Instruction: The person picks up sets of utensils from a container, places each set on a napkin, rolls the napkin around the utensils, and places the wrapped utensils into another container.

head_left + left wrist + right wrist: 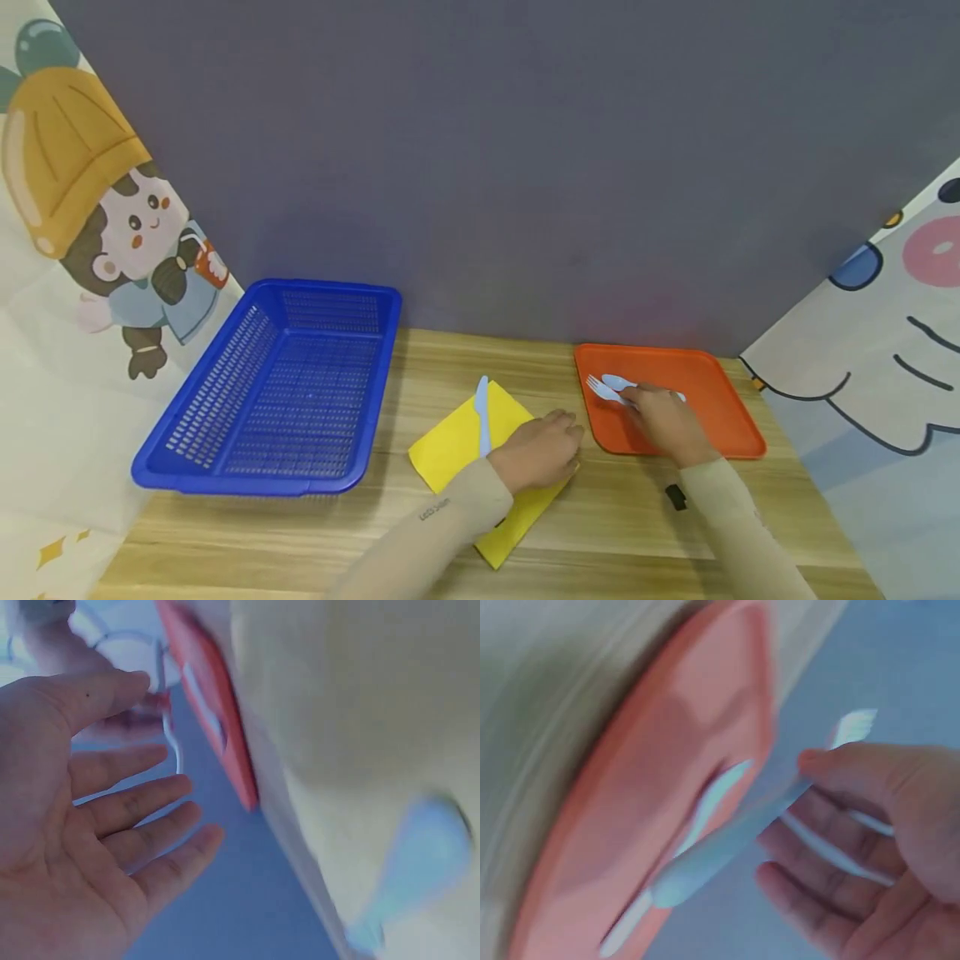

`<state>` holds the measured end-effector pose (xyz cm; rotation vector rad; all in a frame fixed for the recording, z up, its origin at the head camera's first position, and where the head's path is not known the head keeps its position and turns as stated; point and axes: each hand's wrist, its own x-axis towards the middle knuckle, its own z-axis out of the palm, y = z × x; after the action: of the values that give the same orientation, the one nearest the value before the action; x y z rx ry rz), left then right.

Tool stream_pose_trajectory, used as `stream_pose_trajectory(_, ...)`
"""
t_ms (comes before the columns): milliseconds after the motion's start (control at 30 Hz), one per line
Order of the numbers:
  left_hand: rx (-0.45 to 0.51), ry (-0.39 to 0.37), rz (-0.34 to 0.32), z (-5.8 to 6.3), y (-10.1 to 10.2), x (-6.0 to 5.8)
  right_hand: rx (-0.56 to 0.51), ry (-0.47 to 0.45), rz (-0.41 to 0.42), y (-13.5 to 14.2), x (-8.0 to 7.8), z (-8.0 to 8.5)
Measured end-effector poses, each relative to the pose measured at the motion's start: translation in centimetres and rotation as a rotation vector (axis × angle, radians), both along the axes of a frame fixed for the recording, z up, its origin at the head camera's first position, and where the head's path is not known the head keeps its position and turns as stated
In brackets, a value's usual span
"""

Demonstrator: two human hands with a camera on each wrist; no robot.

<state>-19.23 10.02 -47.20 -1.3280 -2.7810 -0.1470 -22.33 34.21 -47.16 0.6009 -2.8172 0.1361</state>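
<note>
My right hand (pixel 667 421) is over the orange tray (pixel 720 392), pinching a pale blue plastic fork (pixel 727 847) between thumb and fingers. The tines (pixel 603 389) point left in the head view. Below it a matching spoon (pixel 617 382) lies on the tray, partly covered by the hand. My left hand (pixel 542 450) hovers by the right side of a yellow sheet (pixel 450 442), palm bare and fingers loosely spread in the left wrist view. On that sheet lies a pale blue knife (pixel 482 417), its lower end hidden behind the left hand.
A blue perforated plastic basket (pixel 375 417) stands on the left of the wooden table (pixel 315 550). A grey panel (pixel 480 167) rises behind the table, with cartoon-printed sheets on both sides. A small black object (pixel 676 497) shows beside the right wrist.
</note>
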Motion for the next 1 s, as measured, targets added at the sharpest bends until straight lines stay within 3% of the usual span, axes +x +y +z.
stream_pose_trajectory(233, 0.062, -0.014, 0.184, 0.6, -7.2, 0.9, -0.11, -0.08, -0.012, -5.0, 1.2, 1.8)
stream_pose_trajectory(433, 0.09, -0.1, 0.316, -0.1, -11.5, 2.3, -0.29, -0.254, -0.133, -9.4, 1.3, 1.8)
stream_pose_trajectory(633, 0.071, -0.157, 0.384, -1.0, -13.3, 3.2, -0.322, -0.263, -0.175, -13.9, 0.5, 0.3)
stream_pose_trajectory(800, 0.067, -0.176, 0.396, -1.6, -13.8, 3.4, -0.335, -0.253, -0.166, -17.1, 0.0, -1.1)
stream_pose_trajectory(1000, 0.059, -0.19, 0.402, -2.0, -14.1, 3.5, -0.377, -0.326, -0.202, -19.2, -0.2, -2.3)
